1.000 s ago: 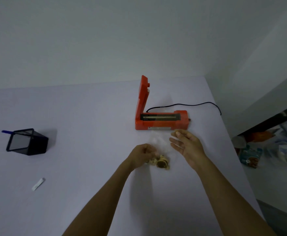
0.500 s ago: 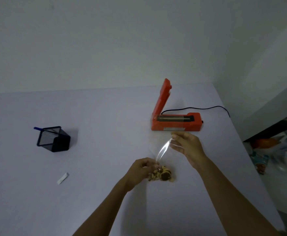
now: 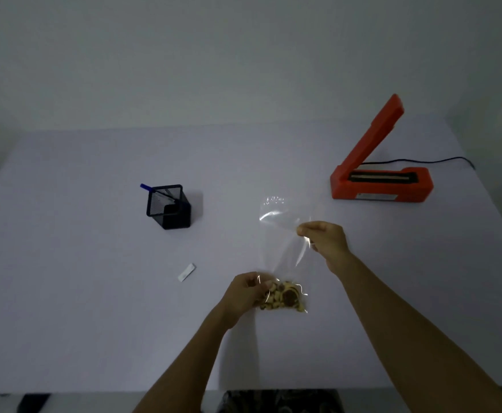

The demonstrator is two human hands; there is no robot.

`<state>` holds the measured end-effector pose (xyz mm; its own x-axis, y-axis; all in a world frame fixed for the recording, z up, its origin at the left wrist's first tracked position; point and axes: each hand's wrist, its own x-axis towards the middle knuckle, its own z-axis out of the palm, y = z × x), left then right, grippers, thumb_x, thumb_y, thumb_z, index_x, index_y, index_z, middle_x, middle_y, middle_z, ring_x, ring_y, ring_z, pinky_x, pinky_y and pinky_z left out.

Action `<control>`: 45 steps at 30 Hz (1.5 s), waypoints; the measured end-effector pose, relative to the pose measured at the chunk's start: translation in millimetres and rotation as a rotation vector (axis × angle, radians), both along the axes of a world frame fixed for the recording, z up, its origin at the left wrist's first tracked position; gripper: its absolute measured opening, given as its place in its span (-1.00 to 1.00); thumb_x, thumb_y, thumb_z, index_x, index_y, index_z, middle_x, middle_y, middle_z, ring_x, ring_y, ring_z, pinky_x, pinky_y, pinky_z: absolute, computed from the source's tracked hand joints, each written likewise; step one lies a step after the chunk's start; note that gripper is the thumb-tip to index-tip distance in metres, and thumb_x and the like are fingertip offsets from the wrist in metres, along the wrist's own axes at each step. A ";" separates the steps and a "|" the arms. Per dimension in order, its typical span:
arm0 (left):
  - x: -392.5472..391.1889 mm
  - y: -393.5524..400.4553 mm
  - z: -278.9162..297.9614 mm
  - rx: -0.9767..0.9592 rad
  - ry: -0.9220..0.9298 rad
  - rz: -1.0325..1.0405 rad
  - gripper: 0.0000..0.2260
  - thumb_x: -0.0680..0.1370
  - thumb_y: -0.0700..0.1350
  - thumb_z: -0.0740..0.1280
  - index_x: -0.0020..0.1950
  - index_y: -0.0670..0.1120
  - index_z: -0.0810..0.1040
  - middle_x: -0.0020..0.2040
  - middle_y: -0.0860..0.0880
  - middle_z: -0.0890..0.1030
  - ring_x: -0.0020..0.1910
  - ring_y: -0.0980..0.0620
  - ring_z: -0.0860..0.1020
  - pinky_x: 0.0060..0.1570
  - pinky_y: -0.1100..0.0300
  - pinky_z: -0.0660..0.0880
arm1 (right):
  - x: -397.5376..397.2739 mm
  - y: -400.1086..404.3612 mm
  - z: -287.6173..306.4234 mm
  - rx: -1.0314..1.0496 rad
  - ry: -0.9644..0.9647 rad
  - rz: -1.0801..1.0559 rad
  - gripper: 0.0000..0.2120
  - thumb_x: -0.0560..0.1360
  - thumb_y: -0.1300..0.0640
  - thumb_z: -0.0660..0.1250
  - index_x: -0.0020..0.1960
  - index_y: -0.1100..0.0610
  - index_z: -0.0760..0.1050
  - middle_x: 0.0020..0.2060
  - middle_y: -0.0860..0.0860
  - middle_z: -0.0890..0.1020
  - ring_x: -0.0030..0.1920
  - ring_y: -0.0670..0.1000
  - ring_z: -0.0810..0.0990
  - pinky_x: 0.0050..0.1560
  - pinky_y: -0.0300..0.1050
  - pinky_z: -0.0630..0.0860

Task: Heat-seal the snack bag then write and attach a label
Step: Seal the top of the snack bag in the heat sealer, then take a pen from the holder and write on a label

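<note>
left hand [image 3: 245,293] fingers pinch snack bag [image 3: 284,263] at snack end | right hand [image 3: 327,238] fingers pinch its upper side edge | heat sealer [image 3: 377,180] lid raised on worktop [image 3: 95,293]

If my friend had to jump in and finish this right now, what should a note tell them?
Left hand: pinching the snack bag at its filled bottom end, where the snacks sit.
Right hand: pinching the bag's clear upper part, holding it stretched out over the table.
Heat sealer: far right, lid raised, nothing in it.
Pen holder with a blue pen: to the left. Small white label: lying on the table, left of the bag.
Done: bag picked up only.
Left: seal the open end, write the label, stick it on.
</note>
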<state>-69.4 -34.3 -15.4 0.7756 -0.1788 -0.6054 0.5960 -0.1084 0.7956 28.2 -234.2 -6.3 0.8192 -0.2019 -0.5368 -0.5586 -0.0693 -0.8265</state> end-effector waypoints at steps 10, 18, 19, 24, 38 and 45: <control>2.6 0.6 -22.5 0.467 -0.173 -0.067 -0.86 0.46 -0.02 0.45 -0.09 -0.08 0.66 -0.20 -0.02 0.66 -0.24 0.08 0.58 -0.27 0.41 0.46 | 12.5 13.3 -29.5 -0.271 0.003 0.098 -0.88 0.28 0.19 0.56 -0.23 0.13 0.64 -0.30 0.01 0.65 -0.25 -0.04 0.56 -0.22 -0.24 0.42; 5.2 5.0 -30.6 0.585 -0.249 -0.048 -0.65 0.33 0.04 0.55 -0.07 -0.15 0.56 -0.22 -0.01 0.56 -0.28 0.11 0.46 -0.33 0.40 0.36 | 9.8 24.5 -35.3 -0.537 -0.020 0.197 -0.65 0.28 0.11 0.58 -0.14 0.15 0.43 -0.22 0.03 0.55 -0.20 0.03 0.50 -0.20 -0.20 0.35; 5.0 4.9 -31.6 0.579 -0.245 -0.047 -0.63 0.33 0.04 0.55 -0.05 -0.14 0.55 -0.19 -0.03 0.57 -0.26 0.11 0.47 -0.32 0.39 0.37 | 9.8 24.9 -35.1 -0.539 -0.017 0.195 -0.62 0.28 0.09 0.58 -0.12 0.15 0.41 -0.20 0.04 0.53 -0.19 0.03 0.50 -0.20 -0.18 0.36; 4.9 5.9 -37.6 0.556 -0.254 -0.016 -0.74 0.39 -0.04 0.51 -0.06 -0.12 0.53 -0.19 -0.03 0.57 -0.22 0.06 0.52 -0.23 0.29 0.43 | 9.9 21.7 -32.6 -0.578 -0.001 0.249 -0.65 0.32 0.05 0.56 -0.15 0.17 0.42 -0.21 0.05 0.54 -0.19 0.00 0.49 -0.20 -0.19 0.35; 5.1 32.6 5.4 0.565 -0.246 0.011 -0.81 0.52 0.02 0.36 -0.04 -0.10 0.55 -0.14 -0.01 0.60 -0.17 0.07 0.54 -0.17 0.27 0.46 | 2.1 15.0 -10.2 -0.514 0.024 0.409 -0.76 0.46 -0.01 0.41 -0.09 0.18 0.56 -0.15 0.10 0.66 -0.13 0.09 0.59 -0.14 -0.14 0.46; 33.4 109.7 91.4 0.665 -0.432 0.185 -0.84 0.55 0.00 0.32 -0.15 -0.06 0.53 -0.21 0.04 0.58 -0.23 0.09 0.53 -0.25 0.33 0.42 | 17.4 70.9 49.0 -0.367 -0.140 0.494 -0.84 0.41 0.04 0.46 -0.26 0.11 0.57 -0.34 0.07 0.67 -0.30 0.05 0.59 -0.08 0.05 0.58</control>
<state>-36.0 75.5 76.0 0.9468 0.2664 -0.1804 0.3056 -0.5691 0.7634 45.6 -163.3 42.7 0.9206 0.0672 -0.3848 -0.2762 -0.5846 -0.7629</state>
